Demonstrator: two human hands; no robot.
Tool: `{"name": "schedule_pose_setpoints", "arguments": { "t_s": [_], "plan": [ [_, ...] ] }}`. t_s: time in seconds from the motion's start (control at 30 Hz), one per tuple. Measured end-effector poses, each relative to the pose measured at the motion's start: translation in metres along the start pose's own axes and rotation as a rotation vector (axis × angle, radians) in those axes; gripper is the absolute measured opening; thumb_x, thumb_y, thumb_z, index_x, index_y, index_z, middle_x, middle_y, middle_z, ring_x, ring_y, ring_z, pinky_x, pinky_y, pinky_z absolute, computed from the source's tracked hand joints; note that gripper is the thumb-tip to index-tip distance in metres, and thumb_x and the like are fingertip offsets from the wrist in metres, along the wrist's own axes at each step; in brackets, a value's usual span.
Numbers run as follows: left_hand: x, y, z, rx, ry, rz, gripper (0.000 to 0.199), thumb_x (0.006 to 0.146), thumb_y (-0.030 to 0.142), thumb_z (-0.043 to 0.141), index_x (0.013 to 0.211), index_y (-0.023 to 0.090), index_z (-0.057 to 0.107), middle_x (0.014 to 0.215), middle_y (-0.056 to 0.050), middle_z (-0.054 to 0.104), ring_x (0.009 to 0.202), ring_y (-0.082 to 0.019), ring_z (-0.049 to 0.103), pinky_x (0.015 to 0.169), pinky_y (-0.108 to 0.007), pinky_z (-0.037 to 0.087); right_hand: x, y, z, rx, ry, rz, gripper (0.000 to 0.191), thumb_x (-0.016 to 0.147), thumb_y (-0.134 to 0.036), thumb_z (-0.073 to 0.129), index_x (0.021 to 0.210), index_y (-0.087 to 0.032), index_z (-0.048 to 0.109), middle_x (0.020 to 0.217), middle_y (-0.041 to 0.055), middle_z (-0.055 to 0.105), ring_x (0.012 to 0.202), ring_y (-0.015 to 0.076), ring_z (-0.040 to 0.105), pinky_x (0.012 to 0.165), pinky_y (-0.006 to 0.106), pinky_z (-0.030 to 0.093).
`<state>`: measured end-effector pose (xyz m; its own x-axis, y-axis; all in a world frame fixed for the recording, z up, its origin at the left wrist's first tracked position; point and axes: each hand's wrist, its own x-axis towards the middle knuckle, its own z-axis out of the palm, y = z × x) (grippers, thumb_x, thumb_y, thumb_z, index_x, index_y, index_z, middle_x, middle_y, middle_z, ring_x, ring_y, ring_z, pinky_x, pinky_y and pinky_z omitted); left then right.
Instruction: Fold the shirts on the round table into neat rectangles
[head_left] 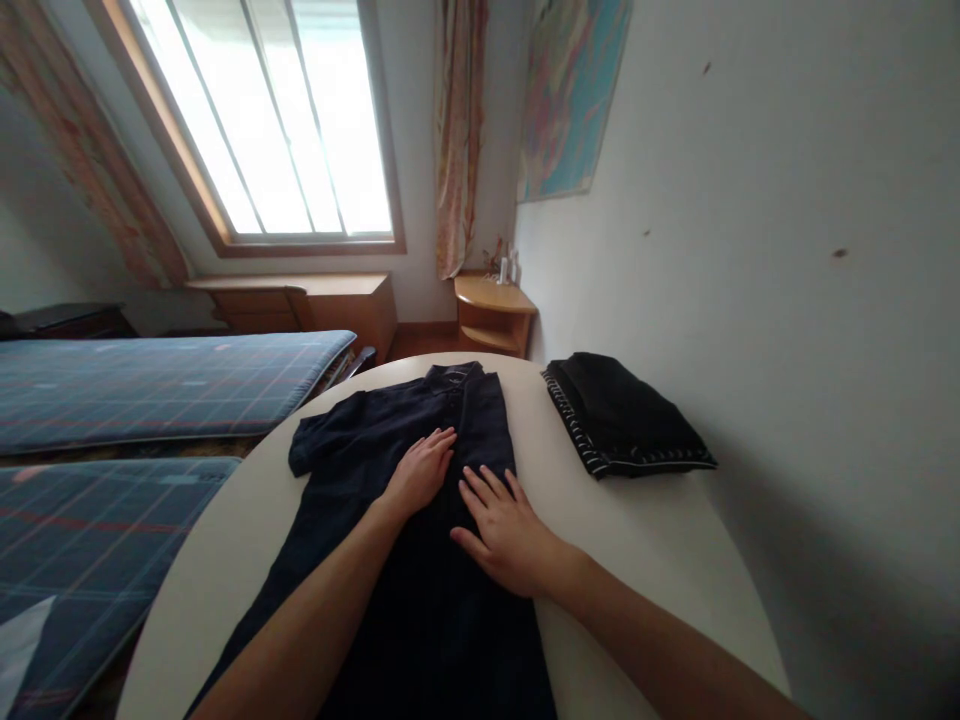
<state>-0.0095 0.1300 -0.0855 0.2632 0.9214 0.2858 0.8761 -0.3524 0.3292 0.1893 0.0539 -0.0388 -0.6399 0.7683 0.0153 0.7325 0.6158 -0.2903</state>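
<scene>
A dark navy short-sleeved shirt (420, 620) lies front up on the round white table (600, 560), its collar at the far end. One sleeve sticks out to the left; along the right the shirt's edge runs straight, with no sleeve showing. My left hand (422, 470) rests flat near the button placket, fingers stretched and close together. Beside it on the right, my right hand (501, 525) lies palm down with its fingers spread on the cloth near that edge. Neither hand grips anything. The shirt's lower end runs out of view.
A folded black garment with white-striped edging (622, 415) sits on the table's right side, near the white wall (787, 350). Left of the table are plaid-covered mattresses (157, 390). A wooden corner shelf (495, 295) and a low wooden desk (337, 290) stand beyond.
</scene>
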Motion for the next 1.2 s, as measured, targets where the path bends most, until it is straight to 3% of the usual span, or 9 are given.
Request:
{"name": "schedule_pose_setpoints", "arguments": {
  "t_s": [0.13, 0.27, 0.37, 0.5, 0.63, 0.9, 1.03, 1.2],
  "plan": [
    [0.012, -0.005, 0.003, 0.014, 0.012, -0.028, 0.041, 0.102, 0.021, 0.039, 0.139, 0.021, 0.057, 0.151, -0.005, 0.050, 0.143, -0.022, 0.042, 0.118, -0.041, 0.034, -0.005, -0.006, 0.002, 0.016, -0.014, -0.018, 0.072, 0.100, -0.058, 0.034, 0.156, -0.012, 0.033, 0.164, 0.0121, 0.022, 0.152, 0.0331, 0.016, 0.123, 0.056, 0.010],
    [0.025, -0.010, 0.005, 0.033, 0.030, -0.058, 0.040, 0.102, 0.021, 0.039, 0.138, 0.020, 0.057, 0.151, -0.006, 0.050, 0.142, -0.023, 0.043, 0.118, -0.042, 0.034, -0.002, 0.005, 0.000, -0.018, 0.026, 0.118, 0.069, 0.100, -0.056, 0.036, 0.156, -0.014, 0.035, 0.164, 0.0122, 0.023, 0.151, 0.0343, 0.022, 0.121, 0.052, 0.021],
    [0.036, -0.013, 0.006, 0.046, 0.042, -0.084, 0.040, 0.102, 0.021, 0.039, 0.138, 0.019, 0.057, 0.151, -0.007, 0.050, 0.142, -0.024, 0.043, 0.117, -0.043, 0.034, 0.000, 0.020, -0.016, -0.079, 0.075, 0.271, 0.061, 0.100, -0.049, 0.040, 0.149, -0.012, 0.045, 0.155, 0.0181, 0.041, 0.141, 0.0333, 0.041, 0.113, 0.047, 0.035],
    [0.049, -0.015, 0.010, 0.053, 0.048, -0.118, 0.040, 0.102, 0.021, 0.038, 0.138, 0.019, 0.057, 0.151, -0.008, 0.050, 0.142, -0.026, 0.043, 0.118, -0.044, 0.034, -0.005, 0.045, -0.047, -0.146, -0.013, 0.496, 0.052, 0.101, -0.048, 0.036, 0.114, -0.013, 0.072, 0.113, 0.0217, 0.072, 0.106, 0.0328, 0.069, 0.089, 0.041, 0.050],
    [0.060, -0.017, 0.014, 0.050, 0.052, -0.152, 0.041, 0.102, 0.021, 0.038, 0.138, 0.018, 0.057, 0.152, -0.009, 0.049, 0.143, -0.026, 0.042, 0.118, -0.045, 0.033, -0.013, 0.067, -0.062, -0.087, -0.172, 0.480, 0.056, 0.099, -0.054, 0.037, 0.090, -0.017, 0.078, 0.097, 0.0192, 0.075, 0.094, 0.0309, 0.072, 0.076, 0.035, 0.050],
    [0.077, -0.016, 0.021, 0.047, 0.051, -0.197, 0.041, 0.102, 0.020, 0.037, 0.138, 0.016, 0.056, 0.152, -0.009, 0.048, 0.144, -0.027, 0.040, 0.119, -0.044, 0.032, -0.014, 0.082, -0.063, 0.085, -0.256, 0.351, 0.038, 0.092, -0.047, 0.056, 0.080, -0.018, 0.076, 0.079, 0.0080, 0.075, 0.073, 0.0185, 0.068, 0.057, 0.025, 0.037],
    [0.083, -0.012, 0.023, 0.047, 0.051, -0.209, 0.040, 0.102, 0.019, 0.037, 0.137, 0.015, 0.056, 0.152, -0.010, 0.048, 0.143, -0.027, 0.041, 0.118, -0.044, 0.032, -0.015, 0.087, -0.067, 0.062, -0.305, 0.377, 0.033, 0.092, -0.042, 0.058, 0.078, -0.018, 0.075, 0.073, 0.0057, 0.072, 0.065, 0.0157, 0.063, 0.053, 0.025, 0.031],
    [0.090, 0.002, 0.031, 0.033, 0.052, -0.203, 0.041, 0.101, 0.021, 0.039, 0.139, 0.017, 0.055, 0.152, -0.010, 0.048, 0.144, -0.028, 0.040, 0.118, -0.045, 0.032, -0.023, 0.092, -0.078, 0.034, -0.411, 0.434, 0.031, 0.092, -0.036, 0.060, 0.071, -0.017, 0.073, 0.069, 0.0058, 0.071, 0.063, 0.0160, 0.063, 0.052, 0.025, 0.033]
  ]
}}
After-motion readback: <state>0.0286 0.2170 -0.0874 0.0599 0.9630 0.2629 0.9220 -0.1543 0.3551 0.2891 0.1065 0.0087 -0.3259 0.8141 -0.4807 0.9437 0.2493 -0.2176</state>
